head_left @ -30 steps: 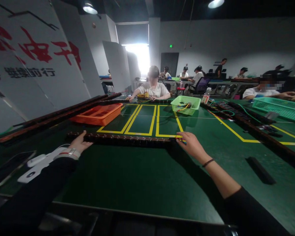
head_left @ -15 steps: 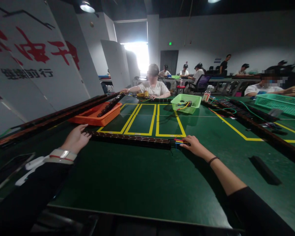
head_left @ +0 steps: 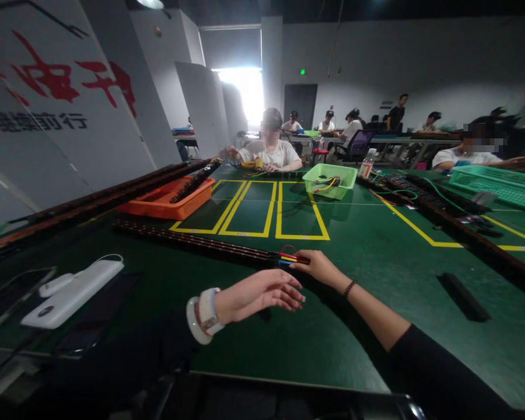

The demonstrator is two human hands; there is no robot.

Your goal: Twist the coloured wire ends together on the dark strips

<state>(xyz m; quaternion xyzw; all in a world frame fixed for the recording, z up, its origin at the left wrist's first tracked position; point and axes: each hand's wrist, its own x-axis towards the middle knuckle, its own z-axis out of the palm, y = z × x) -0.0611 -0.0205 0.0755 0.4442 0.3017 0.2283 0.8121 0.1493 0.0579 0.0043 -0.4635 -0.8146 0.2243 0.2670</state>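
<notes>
A long dark wiring bundle [head_left: 210,244], with pale dots along its strips, lies slanted across the green table. At its right end, short red, yellow and blue wires [head_left: 287,257] stick out. My right hand [head_left: 318,269] pinches this wire end between thumb and fingers. Just below and left of it, my left hand [head_left: 262,293] hovers over the table, its fingers loosely bent and apart, with nothing in them. It does not appear to touch the bundle.
An orange basket [head_left: 191,204] holds another dark strip at the left. A light green basket [head_left: 347,188] contains coloured wires. Near my left sleeve lie a white power bank [head_left: 76,294] and a dark phone [head_left: 98,312]. A black bar [head_left: 464,297] rests at the right. Co-workers sit beyond.
My left hand has left the bundle's left end and crossed right, close to my right hand. My right hand has drawn the wire end left and slightly nearer; the bundle now slants.
</notes>
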